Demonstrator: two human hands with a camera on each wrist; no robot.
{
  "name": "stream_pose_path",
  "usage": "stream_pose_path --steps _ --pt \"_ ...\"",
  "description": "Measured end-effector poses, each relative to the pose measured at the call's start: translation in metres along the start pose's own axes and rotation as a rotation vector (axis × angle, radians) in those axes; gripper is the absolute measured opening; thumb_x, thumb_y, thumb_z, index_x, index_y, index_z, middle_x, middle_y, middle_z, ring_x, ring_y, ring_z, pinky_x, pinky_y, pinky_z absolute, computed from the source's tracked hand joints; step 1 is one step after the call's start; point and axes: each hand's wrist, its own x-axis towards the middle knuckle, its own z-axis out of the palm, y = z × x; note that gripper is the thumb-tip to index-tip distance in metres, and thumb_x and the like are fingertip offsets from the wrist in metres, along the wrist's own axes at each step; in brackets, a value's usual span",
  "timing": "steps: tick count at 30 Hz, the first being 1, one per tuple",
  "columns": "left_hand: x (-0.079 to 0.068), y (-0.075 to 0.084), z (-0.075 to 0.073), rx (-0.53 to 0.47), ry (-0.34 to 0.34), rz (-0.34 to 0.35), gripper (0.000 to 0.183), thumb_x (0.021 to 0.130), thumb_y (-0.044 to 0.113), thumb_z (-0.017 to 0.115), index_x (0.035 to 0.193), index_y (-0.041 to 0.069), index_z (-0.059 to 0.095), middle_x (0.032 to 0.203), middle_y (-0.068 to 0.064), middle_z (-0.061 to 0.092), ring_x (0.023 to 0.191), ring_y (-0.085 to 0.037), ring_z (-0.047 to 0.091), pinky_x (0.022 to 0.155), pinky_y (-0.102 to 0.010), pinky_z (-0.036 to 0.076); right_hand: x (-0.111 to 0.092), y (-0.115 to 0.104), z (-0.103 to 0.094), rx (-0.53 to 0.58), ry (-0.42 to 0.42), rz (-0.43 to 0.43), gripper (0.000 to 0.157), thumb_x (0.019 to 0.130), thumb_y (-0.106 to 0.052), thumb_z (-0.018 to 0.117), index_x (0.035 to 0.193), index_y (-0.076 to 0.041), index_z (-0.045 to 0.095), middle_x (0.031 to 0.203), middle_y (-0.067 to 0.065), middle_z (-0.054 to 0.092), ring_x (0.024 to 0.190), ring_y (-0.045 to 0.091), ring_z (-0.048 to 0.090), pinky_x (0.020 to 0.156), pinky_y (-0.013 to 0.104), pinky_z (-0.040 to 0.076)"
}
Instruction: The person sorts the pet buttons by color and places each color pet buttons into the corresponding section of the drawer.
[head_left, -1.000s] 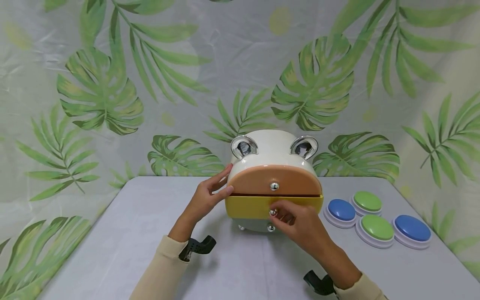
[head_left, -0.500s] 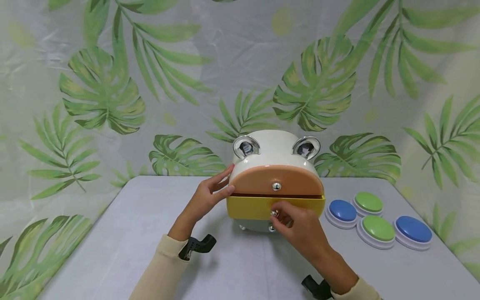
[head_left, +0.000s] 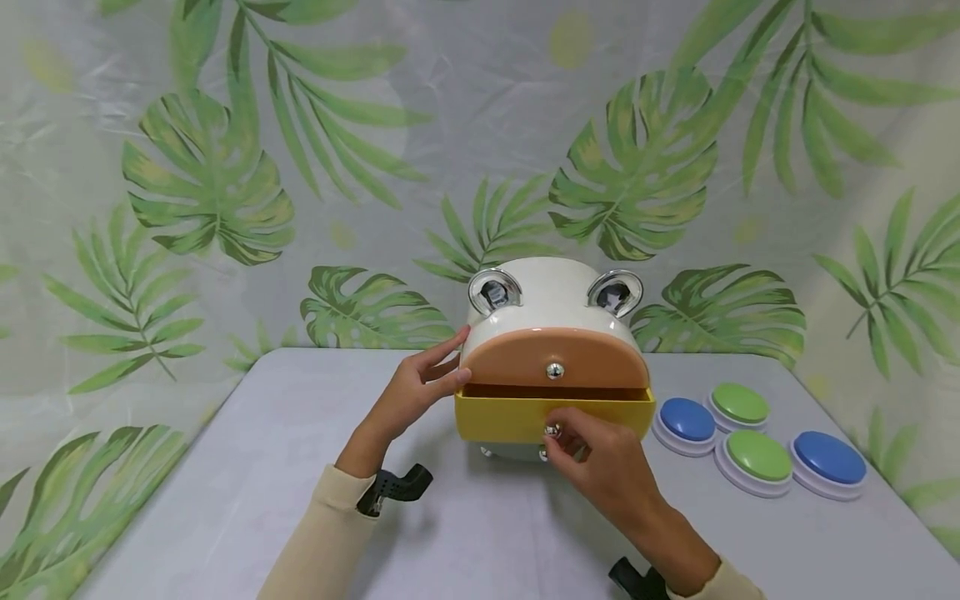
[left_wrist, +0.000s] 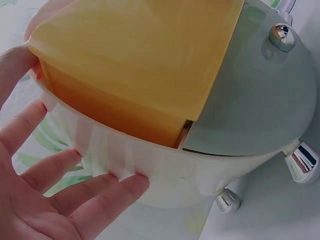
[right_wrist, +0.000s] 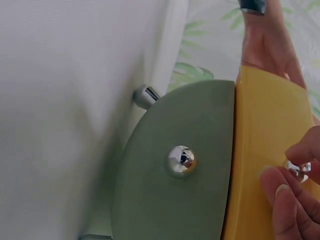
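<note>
Right hand (head_left: 603, 458) pinches a round silver knob (head_left: 552, 431) between thumb and fingers, while the left hand (head_left: 405, 400) is spread against the left side of a white box (head_left: 555, 287), its fingers nearly straight, their tips touching the shell, the thumb at the front edge. Behind everything hangs a pale backdrop (head_left: 480, 125) printed with green leaves, and below it stretches a whitish desk (head_left: 300, 425). Cream sleeves (head_left: 318, 525) cover the forearms, with a black device (head_left: 405, 487) at each wrist. On the desk, toward its far side, the box stands upright, its rounded front divided into three tiers. Its middle tier, a yellow drawer (head_left: 498, 418), is slid partly out, leaving a dark gap beneath the orange front (head_left: 510, 358) above; the gripped knob sits on this drawer. Underneath, the grey-green front (left_wrist: 255, 95) lies flush in the shell. To the right of the box, four round buttons are grouped close together: two blue (head_left: 687, 418) and two green (head_left: 760, 454), all on pale bases. Two shiny silver-rimmed eyes (head_left: 495, 293) stick up from the box's top, and silver feet (left_wrist: 301, 162) support it. Smallest are the other two silver knobs (right_wrist: 181, 161), one each on the orange and grey-green fronts.
</note>
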Motion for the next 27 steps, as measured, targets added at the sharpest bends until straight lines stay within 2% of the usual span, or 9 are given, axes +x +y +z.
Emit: stream_pose_path --steps 9,11,18,23,27 --pt "0.000 0.002 0.000 0.013 -0.001 -0.013 0.058 0.095 0.023 0.062 0.147 0.036 0.039 0.152 0.013 0.035 0.133 -0.023 0.043 0.094 -0.043 0.050 -0.006 -0.007 -0.003 -0.004 -0.005 0.011 0.025 0.072 -0.005 0.081 0.089 -0.017 0.066 0.070 -0.012 0.063 0.059 -0.005 0.055 0.050 0.014 0.048" --pt "-0.001 0.005 0.001 0.028 0.002 -0.014 0.059 0.095 0.021 0.062 0.148 0.033 0.039 0.152 0.011 0.035 0.133 -0.026 0.043 0.094 -0.044 0.050 -0.007 -0.009 -0.004 0.004 -0.007 0.015 0.026 0.072 -0.004 0.081 0.089 -0.018 0.067 0.070 -0.013 0.062 0.060 -0.005 0.054 0.051 0.014 0.048" --pt "-0.008 0.035 0.005 0.088 0.015 0.004 0.060 0.094 0.019 0.062 0.150 0.019 0.038 0.153 -0.001 0.036 0.133 -0.034 0.043 0.095 -0.048 0.049 -0.013 -0.015 -0.008 0.007 -0.011 0.016 0.028 0.072 -0.003 0.081 0.089 -0.019 0.066 0.071 -0.014 0.061 0.060 -0.005 0.055 0.050 0.015 0.049" --pt "-0.009 0.040 0.008 0.118 0.038 0.014 0.059 0.094 0.018 0.061 0.149 0.016 0.039 0.153 -0.002 0.036 0.139 -0.033 0.034 0.099 -0.051 0.045 -0.017 -0.018 -0.010 0.008 -0.009 0.007 0.028 0.072 -0.003 0.081 0.089 -0.019 0.066 0.071 -0.015 0.060 0.060 -0.003 0.054 0.050 0.016 0.049" --pt "-0.007 0.038 0.009 0.107 0.033 0.024 0.061 0.094 0.015 0.061 0.150 0.016 0.037 0.155 -0.001 0.033 0.141 -0.034 0.030 0.099 -0.046 0.046 -0.019 -0.021 -0.012 0.012 -0.013 0.008 0.028 0.071 -0.003 0.082 0.089 -0.018 0.066 0.071 -0.015 0.060 0.060 -0.002 0.055 0.049 0.015 0.048"
